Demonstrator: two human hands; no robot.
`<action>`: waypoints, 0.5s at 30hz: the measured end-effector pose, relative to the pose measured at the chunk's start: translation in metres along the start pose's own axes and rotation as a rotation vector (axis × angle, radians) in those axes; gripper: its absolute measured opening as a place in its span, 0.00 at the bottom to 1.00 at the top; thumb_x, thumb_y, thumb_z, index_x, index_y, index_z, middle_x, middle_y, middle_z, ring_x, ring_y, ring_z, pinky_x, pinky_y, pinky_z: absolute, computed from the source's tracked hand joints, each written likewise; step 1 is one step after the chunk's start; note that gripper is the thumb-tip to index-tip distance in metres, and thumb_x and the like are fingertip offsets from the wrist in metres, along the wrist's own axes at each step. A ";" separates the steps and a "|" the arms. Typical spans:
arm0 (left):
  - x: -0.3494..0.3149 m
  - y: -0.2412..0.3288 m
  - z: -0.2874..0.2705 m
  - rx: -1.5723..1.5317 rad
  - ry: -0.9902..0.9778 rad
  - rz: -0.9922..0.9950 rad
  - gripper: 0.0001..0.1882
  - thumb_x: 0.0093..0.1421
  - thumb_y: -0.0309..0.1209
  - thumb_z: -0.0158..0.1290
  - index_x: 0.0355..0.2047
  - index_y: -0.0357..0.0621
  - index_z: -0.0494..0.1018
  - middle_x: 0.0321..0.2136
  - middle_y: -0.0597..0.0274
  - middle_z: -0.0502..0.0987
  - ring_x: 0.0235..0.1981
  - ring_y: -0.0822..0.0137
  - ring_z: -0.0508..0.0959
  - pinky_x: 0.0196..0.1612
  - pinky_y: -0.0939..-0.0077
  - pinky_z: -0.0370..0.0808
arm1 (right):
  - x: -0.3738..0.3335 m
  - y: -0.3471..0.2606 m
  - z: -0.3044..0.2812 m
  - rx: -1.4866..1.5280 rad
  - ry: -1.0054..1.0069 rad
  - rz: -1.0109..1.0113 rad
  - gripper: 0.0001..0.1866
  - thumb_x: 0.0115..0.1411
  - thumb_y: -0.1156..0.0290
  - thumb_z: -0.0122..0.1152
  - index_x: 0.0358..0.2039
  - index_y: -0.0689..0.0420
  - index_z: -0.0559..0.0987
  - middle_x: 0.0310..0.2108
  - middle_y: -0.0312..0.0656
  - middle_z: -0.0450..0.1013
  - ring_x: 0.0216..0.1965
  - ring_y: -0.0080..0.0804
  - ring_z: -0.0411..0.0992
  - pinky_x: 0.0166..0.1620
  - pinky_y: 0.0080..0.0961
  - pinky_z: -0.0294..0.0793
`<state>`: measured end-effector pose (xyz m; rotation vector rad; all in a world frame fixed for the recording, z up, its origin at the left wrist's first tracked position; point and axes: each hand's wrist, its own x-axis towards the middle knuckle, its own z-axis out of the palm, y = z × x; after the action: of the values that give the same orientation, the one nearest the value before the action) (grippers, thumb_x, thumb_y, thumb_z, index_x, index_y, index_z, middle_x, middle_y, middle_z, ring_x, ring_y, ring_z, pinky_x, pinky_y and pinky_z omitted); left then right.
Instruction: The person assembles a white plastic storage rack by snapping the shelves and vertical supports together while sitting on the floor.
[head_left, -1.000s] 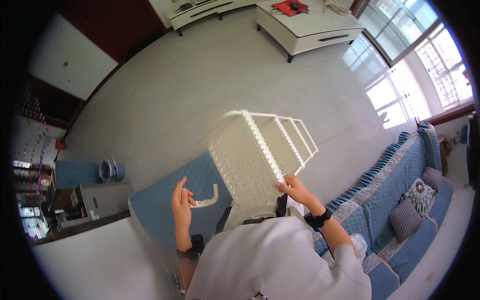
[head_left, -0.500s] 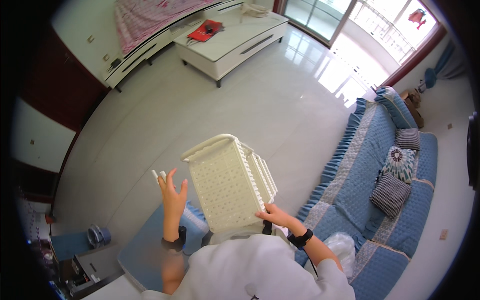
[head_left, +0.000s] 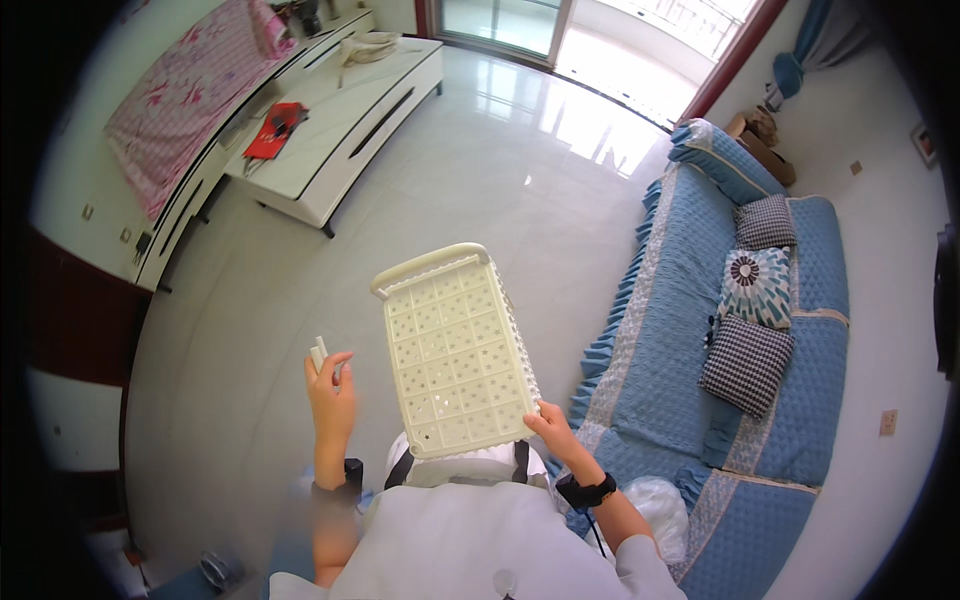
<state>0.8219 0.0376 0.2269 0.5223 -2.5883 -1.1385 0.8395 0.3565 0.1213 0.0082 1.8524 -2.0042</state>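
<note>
In front of my body stands a cream plastic storage rack (head_left: 455, 345), seen from above, with star-shaped holes in its top tray and a raised handle rail (head_left: 432, 264) at the far end. My right hand (head_left: 556, 432) is closed on the tray's near right corner, thumb on top. To the left of the rack, apart from it, my left hand (head_left: 330, 395) is raised. Short white rods (head_left: 319, 352) stick up from its curled fingers. The rack's lower tiers are mostly hidden beneath the top tray.
A blue quilted sofa (head_left: 670, 300) with several cushions runs along the right side. A white plastic bag (head_left: 655, 515) lies near my right forearm. Far left stands a white low table (head_left: 330, 150) with a red bag (head_left: 272, 132) on it. Glass sliding doors (head_left: 500, 25) are at the back.
My view has turned left and the room has shifted. The rack now shows its top more squarely, its side tiers less. My left hand's fingers have drawn closer together around the white rods.
</note>
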 end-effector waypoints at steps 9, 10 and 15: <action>0.172 0.052 0.103 0.122 0.056 0.115 0.08 0.55 0.25 0.50 0.35 0.47 0.74 0.36 0.59 0.63 0.30 0.65 0.64 0.35 0.73 0.66 | 0.103 -0.047 -0.095 0.013 0.257 0.030 0.13 0.53 0.69 0.57 0.33 0.66 0.73 0.21 0.29 0.65 0.23 0.14 0.58 0.23 0.16 0.58; 0.198 0.067 0.116 0.144 0.010 0.119 0.08 0.54 0.25 0.50 0.35 0.47 0.73 0.37 0.58 0.63 0.32 0.64 0.65 0.37 0.72 0.66 | 0.119 -0.063 -0.105 0.094 0.272 0.009 0.12 0.53 0.71 0.55 0.36 0.66 0.74 0.24 0.30 0.68 0.25 0.14 0.62 0.25 0.15 0.61; 0.327 0.163 0.216 0.032 -0.057 0.546 0.10 0.52 0.27 0.54 0.36 0.44 0.73 0.39 0.51 0.61 0.36 0.58 0.65 0.43 0.67 0.65 | 0.186 -0.105 -0.165 0.137 0.369 0.016 0.13 0.54 0.72 0.54 0.38 0.67 0.73 0.31 0.32 0.70 0.29 0.16 0.64 0.33 0.17 0.66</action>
<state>0.4111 0.1419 0.2380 -0.2124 -2.5560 -0.9274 0.5936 0.4633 0.1505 0.4589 1.9097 -2.2304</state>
